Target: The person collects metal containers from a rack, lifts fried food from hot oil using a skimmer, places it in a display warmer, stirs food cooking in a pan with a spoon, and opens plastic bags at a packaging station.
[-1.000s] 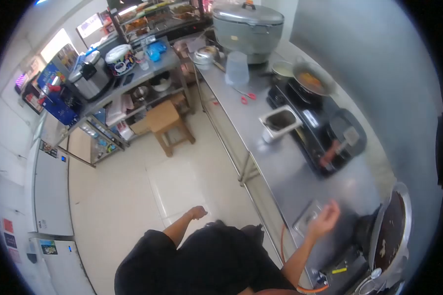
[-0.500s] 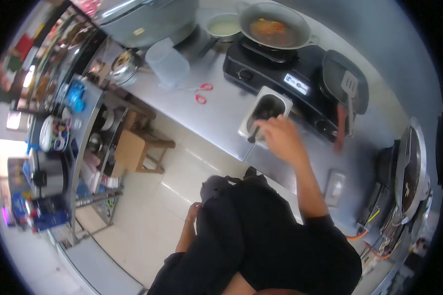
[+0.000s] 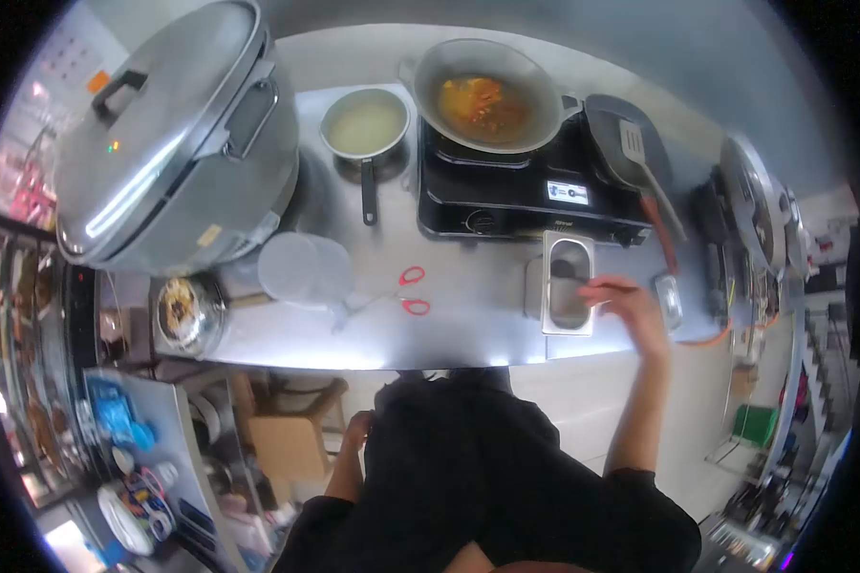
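Observation:
My right hand (image 3: 623,302) is at the right rim of a rectangular steel container (image 3: 569,323) near the counter's front edge. Its fingers are closed on what looks like the handle of a dark spoon (image 3: 565,271), whose head is inside the container. The container's contents are hard to make out. Behind it, a wok (image 3: 537,127) with orange-red food and liquid sits on a black gas stove (image 3: 506,222). My left hand (image 3: 357,430) hangs low beside my body, away from the counter, its fingers mostly hidden.
Red-handled scissors (image 3: 412,306) and a translucent plastic jug (image 3: 301,270) lie left of the container. A saucepan of pale liquid (image 3: 365,124) and a huge lidded pot (image 3: 186,191) stand farther left. A flat pan (image 3: 607,143) with a slotted spatula (image 3: 633,143) rests right.
My view has turned and shifted left, bringing the large pot fully into sight. My right hand has moved from over the container to its right side. My left hand stays low.

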Demonstrator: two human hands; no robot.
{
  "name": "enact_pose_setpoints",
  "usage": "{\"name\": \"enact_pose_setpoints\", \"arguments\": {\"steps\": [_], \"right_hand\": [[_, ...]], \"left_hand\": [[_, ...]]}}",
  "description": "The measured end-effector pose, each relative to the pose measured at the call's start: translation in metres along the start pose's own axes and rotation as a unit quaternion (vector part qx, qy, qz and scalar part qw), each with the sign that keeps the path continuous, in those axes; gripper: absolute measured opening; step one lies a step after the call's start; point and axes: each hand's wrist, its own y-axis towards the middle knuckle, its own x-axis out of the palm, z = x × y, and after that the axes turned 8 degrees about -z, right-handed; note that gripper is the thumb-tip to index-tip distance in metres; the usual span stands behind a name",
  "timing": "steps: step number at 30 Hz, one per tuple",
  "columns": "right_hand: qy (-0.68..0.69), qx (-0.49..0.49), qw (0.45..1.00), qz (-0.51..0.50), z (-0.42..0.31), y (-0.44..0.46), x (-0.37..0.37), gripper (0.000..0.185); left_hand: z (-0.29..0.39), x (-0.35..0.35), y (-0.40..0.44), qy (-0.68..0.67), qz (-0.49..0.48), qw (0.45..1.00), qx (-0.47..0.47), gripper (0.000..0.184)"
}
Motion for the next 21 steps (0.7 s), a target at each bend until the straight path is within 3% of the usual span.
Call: {"name": "enact_pose_setpoints", "arguments": {"steps": [2,4,7,8,10,11,13,15,17,19,21], "right_hand": [[0.016,-0.025,0.998,0.062,-0.018,-0.015,0.012,0.031],[0.033,-0.056,0.993,0.1,-0.028,-0.026,0.028,0.027],[-0.013,-0.065,0.987,0.146,-0.032,-0.029,0.046,0.02],[-0.03,-0.054,0.985,0.16,-0.033,-0.027,0.052,0.017],[-0.049,-0.051,0.979,0.193,-0.038,-0.02,0.063,0.012],[-0.053,-0.06,0.974,0.21,-0.042,-0.013,0.068,0.013],[-0.06,-0.078,0.966,0.24,-0.051,0.004,0.078,0.022],[-0.096,-0.112,0.958,0.246,-0.075,0.015,0.088,0.033],[-0.145,-0.143,0.945,0.254,-0.089,0.032,0.09,0.042],[-0.208,-0.167,0.927,0.264,-0.097,0.054,0.085,0.047],[-0.312,-0.161,0.895,0.275,-0.102,0.077,0.08,0.044]], "left_hand": [[-0.002,-0.036,0.015,0.063,-0.034,0.997,-0.026,0.027],[-0.009,-0.064,0.031,0.027,-0.039,0.995,-0.092,0.027],[-0.024,-0.094,0.059,-0.203,0.013,0.96,-0.191,0.027],[-0.096,-0.143,0.102,-0.458,-0.216,0.849,-0.154,0.03],[-0.082,-0.159,0.103,-0.373,-0.132,0.918,0.043,0.03],[-0.055,-0.157,0.089,-0.353,-0.021,0.931,0.095,0.027],[0.042,-0.145,0.038,-0.254,0.221,0.927,0.162,0.021],[0.05,-0.171,0.039,-0.103,0.356,0.915,0.159,0.019],[0.063,-0.184,0.044,-0.289,0.365,0.845,0.265,0.023],[0.089,-0.191,0.039,-0.448,0.374,0.766,0.269,0.027],[0.134,-0.19,0.018,-0.58,0.389,0.694,0.173,0.029]]}}
